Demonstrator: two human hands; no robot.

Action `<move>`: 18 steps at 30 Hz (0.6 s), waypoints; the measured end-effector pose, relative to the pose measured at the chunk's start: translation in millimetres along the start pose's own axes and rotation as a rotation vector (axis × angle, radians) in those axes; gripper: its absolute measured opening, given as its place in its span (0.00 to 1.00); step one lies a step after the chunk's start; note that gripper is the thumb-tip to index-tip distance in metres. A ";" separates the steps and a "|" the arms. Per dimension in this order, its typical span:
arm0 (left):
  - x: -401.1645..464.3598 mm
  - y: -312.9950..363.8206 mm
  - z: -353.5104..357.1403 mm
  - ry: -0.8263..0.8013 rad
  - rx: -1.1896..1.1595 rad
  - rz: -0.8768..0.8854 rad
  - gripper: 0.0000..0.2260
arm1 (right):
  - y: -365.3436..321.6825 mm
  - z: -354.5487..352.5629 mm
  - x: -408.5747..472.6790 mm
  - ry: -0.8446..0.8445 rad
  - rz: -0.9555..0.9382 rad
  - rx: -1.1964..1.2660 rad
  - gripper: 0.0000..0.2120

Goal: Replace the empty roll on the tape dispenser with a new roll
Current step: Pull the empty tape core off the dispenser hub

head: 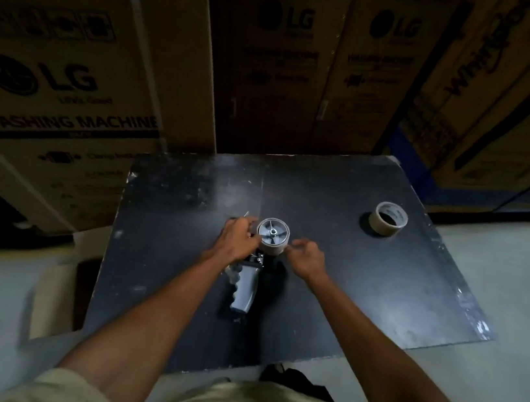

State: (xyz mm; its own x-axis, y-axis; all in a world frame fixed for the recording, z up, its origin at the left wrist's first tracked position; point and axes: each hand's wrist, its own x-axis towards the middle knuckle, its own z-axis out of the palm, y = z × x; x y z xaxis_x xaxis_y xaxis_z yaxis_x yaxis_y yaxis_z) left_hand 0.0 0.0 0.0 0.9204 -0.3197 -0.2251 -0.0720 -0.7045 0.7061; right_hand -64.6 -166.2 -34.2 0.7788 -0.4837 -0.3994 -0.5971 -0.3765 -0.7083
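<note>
A grey tape dispenser (244,291) lies on a black board (362,299), its handle pointing toward me. On its grey spoked hub sits a thin brown roll (271,247). My left hand (238,239) grips the left side of that roll and the dispenser frame. Fingers of my right hand (305,256) are curled and pinch at the roll's right edge; what they pinch is too small to tell. A second brown tape roll (387,218) stands apart at the board's far right.
Tall cardboard appliance boxes (68,88) stand close behind and left of the board, with more boxes (326,73) along the back. Pale floor (495,318) surrounds the board. A small cardboard box (53,300) sits by its left edge.
</note>
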 end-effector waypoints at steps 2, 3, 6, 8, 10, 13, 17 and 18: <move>6.9 -2.4 1.1 -0.023 -0.010 -0.015 0.25 | -1.4 1.5 7.7 -0.003 0.015 0.024 0.16; 9.6 -4.7 2.3 -0.039 -0.005 -0.032 0.26 | 0.0 3.8 12.5 -0.017 0.031 0.025 0.17; 18.9 -6.0 7.3 -0.050 0.014 -0.058 0.27 | -0.4 10.0 24.9 -0.033 0.065 0.017 0.18; 23.4 -4.3 8.3 -0.051 0.010 -0.058 0.27 | -1.6 13.2 31.0 -0.027 0.081 0.048 0.19; 28.9 -6.3 10.0 -0.052 0.006 -0.063 0.26 | -1.7 16.3 37.0 -0.022 0.095 0.065 0.20; 35.9 -11.1 13.4 -0.056 0.005 -0.058 0.25 | 0.5 19.8 47.2 -0.039 0.092 0.054 0.21; 41.8 -14.8 20.2 -0.086 -0.003 -0.063 0.26 | -0.3 20.9 54.4 -0.056 0.104 0.058 0.22; 42.1 -14.7 21.8 -0.087 0.008 -0.068 0.26 | -1.9 21.1 54.4 -0.067 0.108 0.055 0.22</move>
State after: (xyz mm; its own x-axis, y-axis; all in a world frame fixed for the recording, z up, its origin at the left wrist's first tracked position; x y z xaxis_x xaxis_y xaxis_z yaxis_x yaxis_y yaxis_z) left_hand 31.5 -16.9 -34.5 0.8862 -0.3251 -0.3301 -0.0140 -0.7310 0.6822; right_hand -17.0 -175.2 -66.9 0.7225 -0.4648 -0.5118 -0.6683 -0.2800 -0.6892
